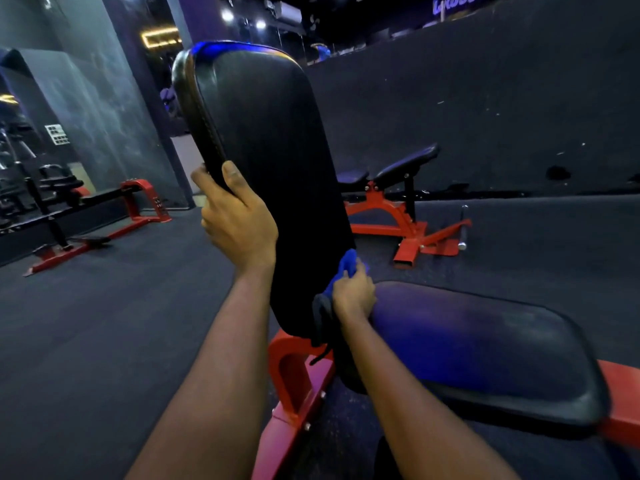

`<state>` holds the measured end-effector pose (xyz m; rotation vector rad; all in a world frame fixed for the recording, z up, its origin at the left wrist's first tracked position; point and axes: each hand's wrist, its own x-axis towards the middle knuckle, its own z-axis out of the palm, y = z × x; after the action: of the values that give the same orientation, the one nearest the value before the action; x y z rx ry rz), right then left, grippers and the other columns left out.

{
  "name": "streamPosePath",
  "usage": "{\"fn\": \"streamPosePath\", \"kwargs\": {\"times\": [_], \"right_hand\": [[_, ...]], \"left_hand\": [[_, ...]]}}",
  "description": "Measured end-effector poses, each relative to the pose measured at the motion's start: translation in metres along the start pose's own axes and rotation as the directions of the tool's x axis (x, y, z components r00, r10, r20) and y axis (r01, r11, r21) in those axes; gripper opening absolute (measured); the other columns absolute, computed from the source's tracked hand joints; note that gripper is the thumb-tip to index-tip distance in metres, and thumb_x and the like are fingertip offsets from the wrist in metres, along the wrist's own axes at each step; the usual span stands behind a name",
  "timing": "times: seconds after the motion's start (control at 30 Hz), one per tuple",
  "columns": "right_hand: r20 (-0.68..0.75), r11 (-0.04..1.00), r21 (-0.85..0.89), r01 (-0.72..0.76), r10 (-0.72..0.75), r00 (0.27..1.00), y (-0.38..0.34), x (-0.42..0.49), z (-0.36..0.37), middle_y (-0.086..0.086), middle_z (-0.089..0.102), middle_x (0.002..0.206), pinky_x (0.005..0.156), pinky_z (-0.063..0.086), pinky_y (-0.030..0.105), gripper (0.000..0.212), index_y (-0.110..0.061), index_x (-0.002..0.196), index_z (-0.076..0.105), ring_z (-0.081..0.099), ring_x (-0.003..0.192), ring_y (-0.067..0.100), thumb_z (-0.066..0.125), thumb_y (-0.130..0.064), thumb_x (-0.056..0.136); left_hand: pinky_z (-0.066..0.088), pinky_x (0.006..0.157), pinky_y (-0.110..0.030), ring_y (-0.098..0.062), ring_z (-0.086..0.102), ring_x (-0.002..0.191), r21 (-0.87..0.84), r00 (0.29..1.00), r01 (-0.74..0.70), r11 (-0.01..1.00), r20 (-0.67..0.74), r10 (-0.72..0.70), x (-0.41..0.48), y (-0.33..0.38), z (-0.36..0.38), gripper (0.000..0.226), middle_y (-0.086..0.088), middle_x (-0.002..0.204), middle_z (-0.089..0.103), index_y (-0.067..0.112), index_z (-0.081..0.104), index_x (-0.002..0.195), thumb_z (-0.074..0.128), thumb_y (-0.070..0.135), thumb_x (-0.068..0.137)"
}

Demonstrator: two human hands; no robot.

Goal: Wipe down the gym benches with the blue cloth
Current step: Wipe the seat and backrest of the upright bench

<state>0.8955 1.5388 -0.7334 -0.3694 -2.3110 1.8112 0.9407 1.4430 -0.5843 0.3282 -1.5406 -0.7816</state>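
A red-framed gym bench stands right in front of me. Its black back pad (270, 161) is raised steeply and its black seat pad (485, 355) lies flat at the lower right. My left hand (235, 220) grips the left edge of the back pad, thumb on the front face. My right hand (353, 292) holds the bunched blue cloth (344, 266) against the lower right edge of the back pad, just above the gap to the seat. Part of the cloth is hidden under my fingers.
A second red-framed incline bench (398, 174) stands behind on the dark rubber floor, with a metal bar (462, 226) lying beside it. A red-and-black machine (104, 209) sits at the left by a mirrored wall. The near bench's red frame (291, 372) juts out below the pads.
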Motion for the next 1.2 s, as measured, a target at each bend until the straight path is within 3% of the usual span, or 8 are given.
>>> {"fn": "streamPosePath", "kwargs": {"times": [0.3,0.4,0.53,0.67,0.87,1.0,1.1,1.2], "right_hand": [[0.034,0.903,-0.309,0.298,-0.303,0.952,-0.016,-0.024,-0.085,0.01,0.057,0.127,0.091,0.045,0.04,0.043,-0.035,0.139,0.048,0.054,0.115,0.036,0.047,-0.028,0.096],[0.228,0.677,-0.625,0.39,-0.319,0.92,-0.005,-0.027,-0.087,0.008,0.041,0.146,0.102,0.037,0.048,0.047,-0.041,0.144,0.04,0.038,0.131,0.036,0.045,-0.04,0.097],[0.473,0.398,-0.781,0.481,-0.126,0.872,0.04,-0.032,-0.072,0.001,0.005,0.165,0.11,0.001,0.071,0.052,-0.047,0.15,0.024,-0.002,0.15,0.036,0.032,-0.054,0.099],[0.337,0.403,-0.85,0.341,-0.083,0.938,0.051,0.003,-0.126,-0.001,0.015,0.163,0.111,0.009,0.067,0.048,-0.048,0.146,0.029,0.005,0.15,0.029,0.035,-0.043,0.098],[-0.022,0.427,-0.902,-0.063,0.1,0.995,0.072,0.048,-0.246,0.001,0.043,0.148,0.106,0.027,0.056,0.042,-0.039,0.14,0.044,0.033,0.136,0.029,0.037,-0.042,0.099],[0.001,0.366,-0.93,0.046,-0.122,0.993,0.066,0.048,-0.203,0.003,0.055,0.134,0.099,0.039,0.049,0.034,-0.029,0.126,0.056,0.046,0.125,0.028,0.04,-0.026,0.096],[0.224,0.394,-0.85,0.35,-0.33,0.917,0.06,0.044,-0.147,0.003,0.058,0.129,0.088,0.046,0.039,0.033,-0.028,0.126,0.056,0.051,0.119,0.027,0.042,-0.024,0.096],[0.159,0.713,-0.579,0.395,-0.377,0.912,0.036,0.06,-0.119,0.002,0.058,0.129,0.089,0.047,0.04,0.037,-0.036,0.134,0.052,0.055,0.117,0.03,0.046,-0.03,0.098]], "left_hand": [[0.041,0.086,-0.043,-0.038,0.057,0.112,0.023,0.983,0.16,0.987,0.083,-0.162,-0.025,0.001,-0.006,0.052,-0.016,0.13,0.06,0.016,0.035,0.144,0.021,0.046,0.105],[0.036,0.097,-0.042,-0.032,0.046,0.125,0.04,0.992,0.114,0.993,0.044,-0.116,-0.039,0.003,-0.01,0.052,-0.015,0.142,0.047,0.011,0.036,0.147,0.03,0.04,0.104],[0.035,0.084,-0.037,-0.029,0.05,0.103,-0.037,0.99,-0.141,0.989,-0.025,0.14,-0.098,0.0,-0.023,0.027,-0.015,0.113,0.055,0.004,0.056,0.118,0.047,0.023,0.101],[0.036,0.071,-0.031,-0.026,0.05,0.081,-0.198,0.951,-0.154,0.968,0.237,0.2,-0.152,-0.013,-0.014,0.022,-0.01,0.087,0.055,0.003,0.057,0.088,0.043,0.013,0.101],[0.04,0.071,-0.04,-0.027,0.053,0.083,-0.141,0.78,-0.018,0.99,0.618,0.103,-0.197,-0.031,0.005,0.027,-0.005,0.083,0.057,0.011,0.055,0.082,0.038,0.025,0.097],[0.047,0.073,-0.044,-0.022,0.055,0.081,-0.107,0.709,0.022,0.994,0.703,0.06,-0.201,-0.044,0.016,0.025,-0.001,0.084,0.059,0.014,0.055,0.083,0.041,0.021,0.101],[0.047,0.074,-0.041,-0.024,0.058,0.082,-0.056,0.662,0.085,0.995,0.749,-0.014,-0.194,-0.047,0.04,0.021,-0.004,0.086,0.063,0.012,0.057,0.086,0.043,0.018,0.101],[0.045,0.075,-0.038,-0.027,0.06,0.083,-0.055,0.622,0.097,0.994,0.783,-0.018,-0.177,-0.03,0.069,0.017,-0.009,0.088,0.065,0.009,0.058,0.094,0.043,0.014,0.101]]}}
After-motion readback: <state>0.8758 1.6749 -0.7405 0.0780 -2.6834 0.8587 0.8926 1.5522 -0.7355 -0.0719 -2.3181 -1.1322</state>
